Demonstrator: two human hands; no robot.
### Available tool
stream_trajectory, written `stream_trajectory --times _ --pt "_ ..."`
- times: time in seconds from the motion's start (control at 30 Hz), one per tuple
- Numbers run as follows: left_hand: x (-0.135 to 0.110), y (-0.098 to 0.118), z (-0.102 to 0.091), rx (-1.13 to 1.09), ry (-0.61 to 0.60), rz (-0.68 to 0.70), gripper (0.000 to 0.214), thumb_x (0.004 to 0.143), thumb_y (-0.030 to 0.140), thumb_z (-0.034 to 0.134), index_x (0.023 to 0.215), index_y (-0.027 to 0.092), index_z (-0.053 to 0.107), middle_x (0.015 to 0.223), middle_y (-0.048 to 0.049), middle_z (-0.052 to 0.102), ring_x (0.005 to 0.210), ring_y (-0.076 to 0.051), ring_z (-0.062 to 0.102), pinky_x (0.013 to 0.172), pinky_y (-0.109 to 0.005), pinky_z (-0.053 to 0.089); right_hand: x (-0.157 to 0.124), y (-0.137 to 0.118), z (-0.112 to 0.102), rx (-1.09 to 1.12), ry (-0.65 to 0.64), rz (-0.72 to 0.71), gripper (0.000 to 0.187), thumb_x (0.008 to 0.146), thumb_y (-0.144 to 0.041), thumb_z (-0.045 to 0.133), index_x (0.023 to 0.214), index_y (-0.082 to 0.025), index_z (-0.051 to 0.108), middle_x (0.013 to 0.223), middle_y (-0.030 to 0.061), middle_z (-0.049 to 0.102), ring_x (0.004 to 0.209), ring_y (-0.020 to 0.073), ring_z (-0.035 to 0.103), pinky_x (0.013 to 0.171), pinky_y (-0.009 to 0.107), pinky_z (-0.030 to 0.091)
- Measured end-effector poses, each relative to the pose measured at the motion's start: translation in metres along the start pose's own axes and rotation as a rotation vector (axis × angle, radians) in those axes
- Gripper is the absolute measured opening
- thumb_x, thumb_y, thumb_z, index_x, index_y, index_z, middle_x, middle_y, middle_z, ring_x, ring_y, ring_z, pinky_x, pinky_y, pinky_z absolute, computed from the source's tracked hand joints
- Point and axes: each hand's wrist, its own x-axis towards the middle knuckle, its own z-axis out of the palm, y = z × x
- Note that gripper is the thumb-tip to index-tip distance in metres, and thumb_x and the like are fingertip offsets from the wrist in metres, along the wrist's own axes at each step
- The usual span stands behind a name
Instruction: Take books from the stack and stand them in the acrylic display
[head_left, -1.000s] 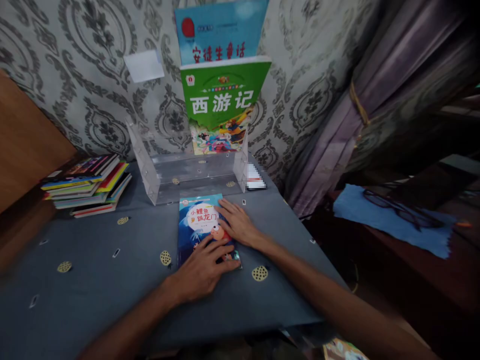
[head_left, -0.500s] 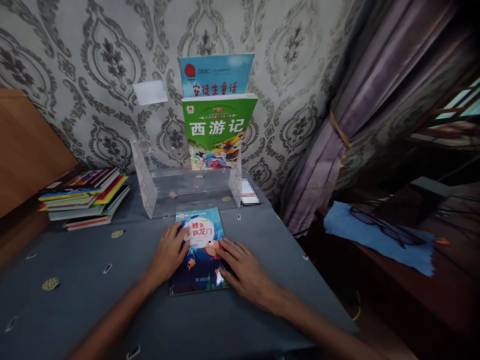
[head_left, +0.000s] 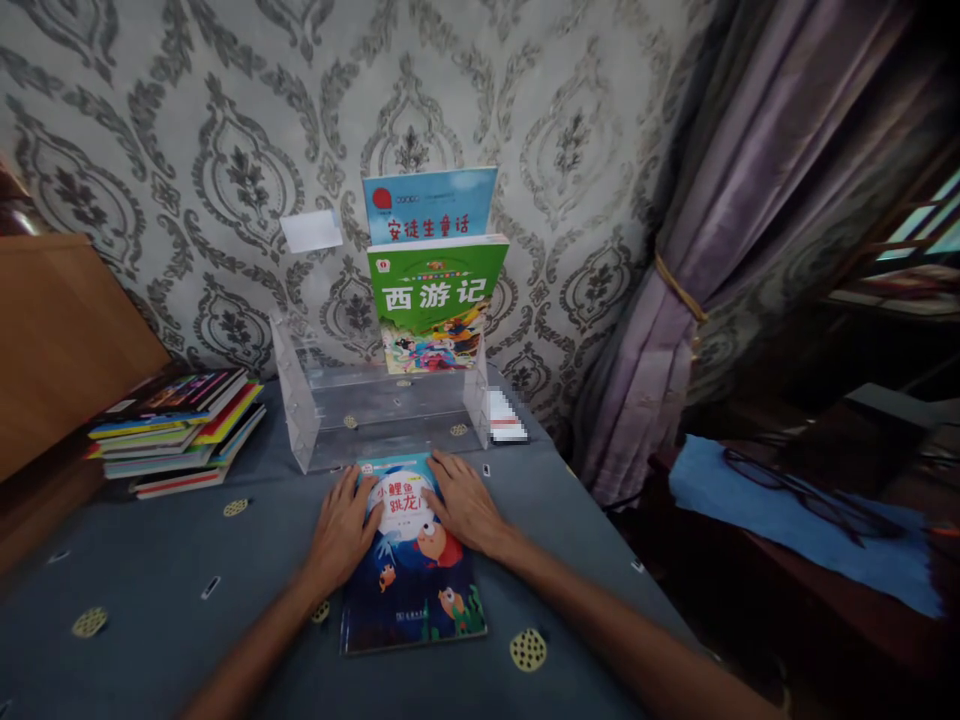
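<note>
A blue picture book [head_left: 409,590] with cartoon fish and red Chinese lettering lies face up on the table, in front of a clear acrylic stand. My left hand [head_left: 346,525] rests flat along the book's left edge, thumb on the cover. At the upper right edge, my right hand [head_left: 466,503] lies with fingers stretched and its thumb over the cover by the title. Both hands are open and touch the book. In the clear stand [head_left: 390,402], a green book [head_left: 439,305] stands upright before a light blue book [head_left: 431,200], partly hiding it.
A stack of books [head_left: 176,430] sits at the left by a brown wooden panel [head_left: 67,340]. A blurred-out object [head_left: 508,415] lies right of the stand. Patterned wallpaper backs the table [head_left: 150,640]. Further right are a tied curtain [head_left: 637,370] and glasses [head_left: 810,495] on a blue cloth [head_left: 705,490].
My right hand has slid from the book's lower right side up to its upper right edge. My left hand stays at the left edge. The scene sits lower in view.
</note>
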Motion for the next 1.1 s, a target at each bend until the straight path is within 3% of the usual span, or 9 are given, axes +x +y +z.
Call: stream_trajectory --times 0.27,0.47,0.67,0.77,0.83,0.93,1.1 --pt "0.0 -0.002 0.005 -0.064 0.034 -0.075 0.038 0.095 0.038 0.048 0.128 0.022 0.059 0.14 -0.0137 0.055 0.136 -0.032 0.046 0.109 -0.055 0.04 -0.004 -0.003 -0.002 0.005 0.006 0.022 0.054 0.096 -0.031 0.049 0.143 -0.005 0.05 0.152 0.0216 0.045 0.139 0.0311 0.044 0.115 0.047 0.035" --pt "0.013 -0.004 -0.014 -0.392 -0.003 -0.143 0.037 0.088 0.04 0.053 0.119 0.021 0.062 0.121 -0.0123 0.066 0.117 -0.031 0.059 0.104 -0.052 0.045 -0.005 -0.003 -0.002 0.027 0.031 0.028 0.053 0.095 -0.032 0.05 0.142 -0.007 0.051 0.151 0.022 0.046 0.138 0.0307 0.046 0.113 0.048 0.037" --pt "0.024 0.004 -0.025 -1.026 0.116 -0.529 0.04 0.076 0.043 0.073 0.107 0.02 0.063 0.108 -0.0084 0.072 0.098 -0.024 0.069 0.082 -0.032 0.056 -0.006 -0.004 -0.001 0.017 0.031 0.034 0.054 0.095 -0.031 0.051 0.142 -0.005 0.05 0.151 0.0231 0.046 0.137 0.0313 0.045 0.114 0.047 0.036" --pt "0.025 0.013 -0.023 -1.255 0.138 -0.798 0.034 0.077 0.031 0.076 0.106 0.019 0.063 0.096 -0.0059 0.075 0.077 -0.018 0.071 0.066 -0.024 0.056 -0.006 -0.004 -0.001 0.026 0.025 0.041 0.056 0.096 -0.032 0.05 0.144 -0.003 0.047 0.151 0.0235 0.046 0.138 0.031 0.044 0.115 0.046 0.035" --pt "0.027 0.018 -0.023 -1.365 0.085 -0.944 0.026 0.079 0.021 0.075 0.102 0.016 0.065 0.088 -0.007 0.076 0.073 -0.017 0.073 0.065 -0.024 0.057 -0.006 -0.003 -0.001 0.032 0.012 0.044 0.058 0.096 -0.033 0.051 0.144 -0.002 0.046 0.152 0.0234 0.045 0.139 0.0315 0.044 0.116 0.046 0.034" --pt "0.027 0.024 -0.025 -1.482 -0.005 -1.039 0.02 0.082 0.014 0.073 0.101 0.013 0.066 0.085 -0.0095 0.077 0.074 -0.02 0.075 0.069 -0.029 0.061 -0.006 0.0 0.001 0.049 0.012 0.033 0.056 0.098 -0.036 0.046 0.144 -0.004 0.047 0.152 0.0229 0.045 0.139 0.0316 0.044 0.115 0.047 0.035" --pt "0.025 0.032 -0.031 -1.56 -0.015 -1.103 0.008 0.088 0.014 0.066 0.095 0.011 0.068 0.079 -0.0105 0.077 0.068 -0.022 0.075 0.071 -0.034 0.064 -0.003 0.004 0.005 0.089 0.011 0.03 0.054 0.101 -0.037 0.039 0.144 -0.006 0.049 0.152 0.0226 0.046 0.14 0.0312 0.044 0.116 0.049 0.034"
